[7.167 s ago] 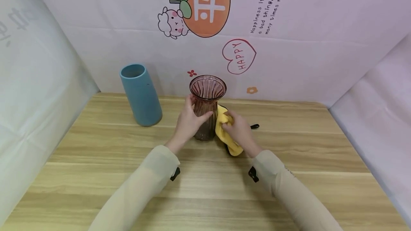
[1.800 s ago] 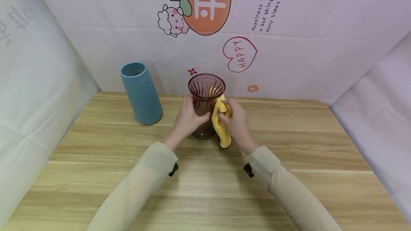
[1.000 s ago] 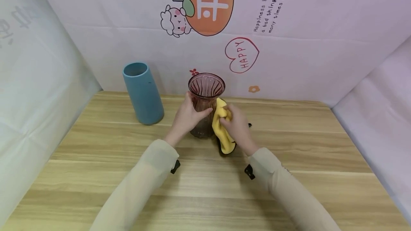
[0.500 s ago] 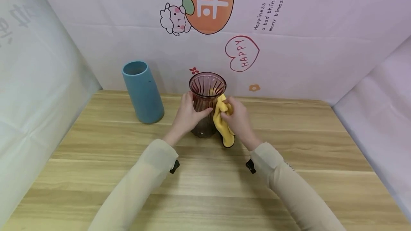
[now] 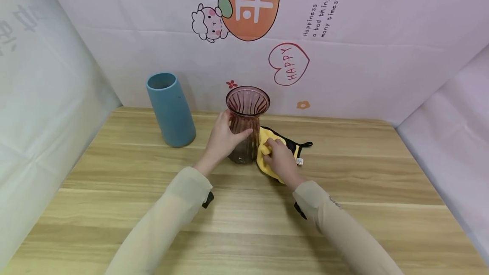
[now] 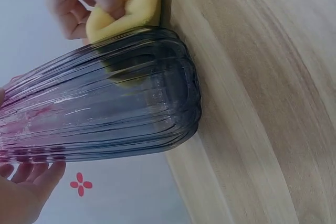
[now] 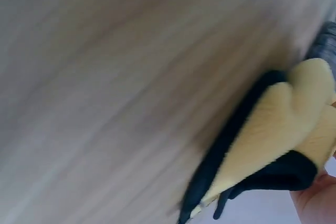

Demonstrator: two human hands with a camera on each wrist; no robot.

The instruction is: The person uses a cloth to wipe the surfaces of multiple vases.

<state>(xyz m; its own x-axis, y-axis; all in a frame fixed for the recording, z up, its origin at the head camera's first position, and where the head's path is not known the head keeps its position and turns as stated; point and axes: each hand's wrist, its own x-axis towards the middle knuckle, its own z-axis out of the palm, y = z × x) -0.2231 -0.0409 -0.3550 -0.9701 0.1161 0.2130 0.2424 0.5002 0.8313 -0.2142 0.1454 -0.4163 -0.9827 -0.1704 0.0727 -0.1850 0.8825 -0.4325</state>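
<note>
A ribbed glass vase [image 5: 244, 139], pinkish at its flared rim and greyer at the base, stands upright on the wooden table. My left hand [image 5: 222, 139] grips its neck, thumb across the front and fingers round the left side. Bunched in my right hand [image 5: 282, 160] is a yellow cleaning cloth [image 5: 263, 162] with a black edge, a hanging loop and a small white tag. Low on the vase's right side, the cloth lies against the glass. In the left wrist view the cloth [image 6: 144, 3] shows beside the vase's base [image 6: 173, 87].
A tall blue vase [image 5: 172, 113] stands to the left, near the back edge of the table [image 5: 244, 232]. Behind rises a white printed cloth backdrop [image 5: 344, 79], with more white fabric at both sides.
My right hand has rubbed the cloth up and down the vase's right side, and is now lower, with the cloth's black edge and loop spread out rightward. The left hand keeps its grip.
</note>
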